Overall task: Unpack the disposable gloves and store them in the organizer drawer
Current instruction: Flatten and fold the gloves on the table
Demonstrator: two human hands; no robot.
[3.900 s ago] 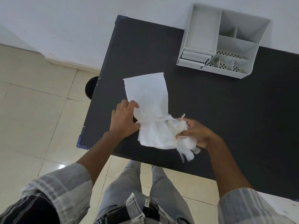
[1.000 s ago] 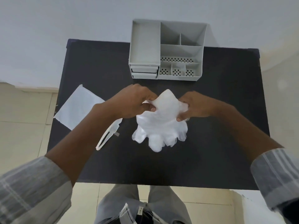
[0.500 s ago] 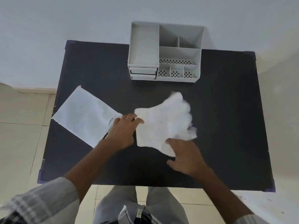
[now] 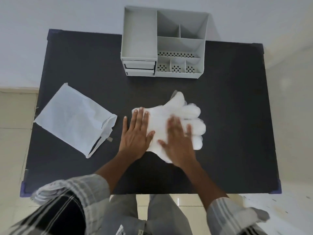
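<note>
A flat stack of white disposable gloves (image 4: 191, 114) lies in the middle of the black table (image 4: 237, 116), fingers pointing right. My left hand (image 4: 136, 133) rests flat, fingers spread, on the stack's cuff end. My right hand (image 4: 179, 141), slightly blurred, lies palm down across the gloves' middle. Neither hand grips anything. The empty white packaging bag (image 4: 72, 118) lies flat at the left of the table. The grey organizer (image 4: 164, 43) stands at the far edge, its two small drawers (image 4: 139, 67) at its lower left closed.
The organizer's open compartments hold nothing visible. A wall stands right behind the table; tiled floor shows left and in front. My legs are at the near table edge.
The gloves went from being held up between both hands to lying on the table. Both hands now press flat on them, and the right hand has slid forward over the stack.
</note>
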